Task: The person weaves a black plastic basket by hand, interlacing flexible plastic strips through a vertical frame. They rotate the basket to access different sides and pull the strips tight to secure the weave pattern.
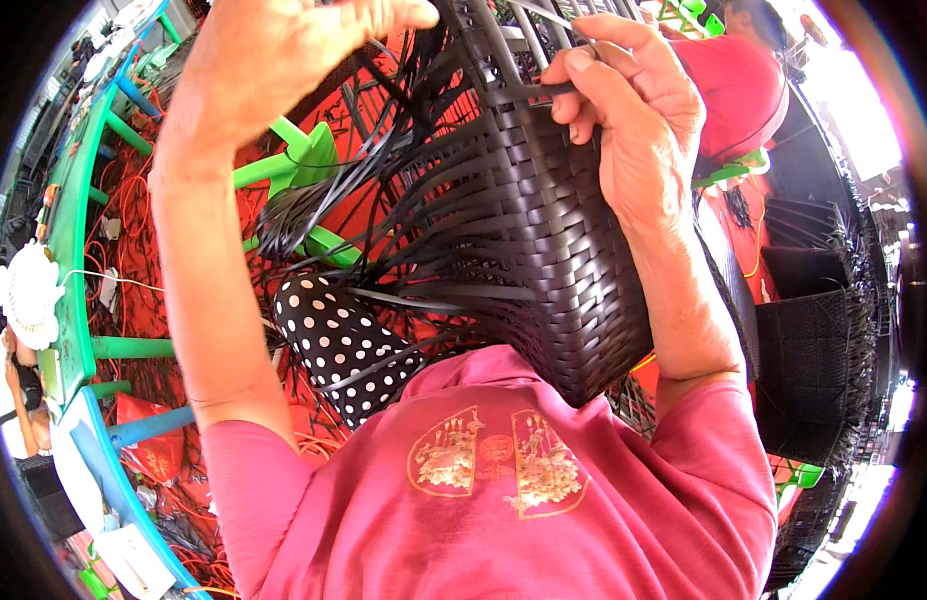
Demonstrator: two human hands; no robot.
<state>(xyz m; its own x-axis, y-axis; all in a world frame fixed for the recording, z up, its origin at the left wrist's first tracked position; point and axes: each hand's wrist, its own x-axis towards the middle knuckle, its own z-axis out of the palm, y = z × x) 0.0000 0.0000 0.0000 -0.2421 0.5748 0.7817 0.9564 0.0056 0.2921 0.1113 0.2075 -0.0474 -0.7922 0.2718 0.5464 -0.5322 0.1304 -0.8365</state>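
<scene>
A half-woven black basket (543, 240) of flat plastic strips rests against my chest, its open frame pointing away from me. Loose black strips (383, 190) fan out from its left side. My right hand (623, 110) pinches one black strip at the upper edge of the weave. My left hand (273, 60) is raised at the upper left, fingers curled over strips near the basket's top; its grip is partly cut off by the frame edge. My pink shirt (503, 490) fills the lower part of the view.
A green frame (303, 165) and a green bench (68, 260) stand over a red floor with orange strips. Black polka-dot cloth (343, 340) covers my knee. Finished black baskets (808, 330) are stacked at right. A person in red (738, 90) sits beyond.
</scene>
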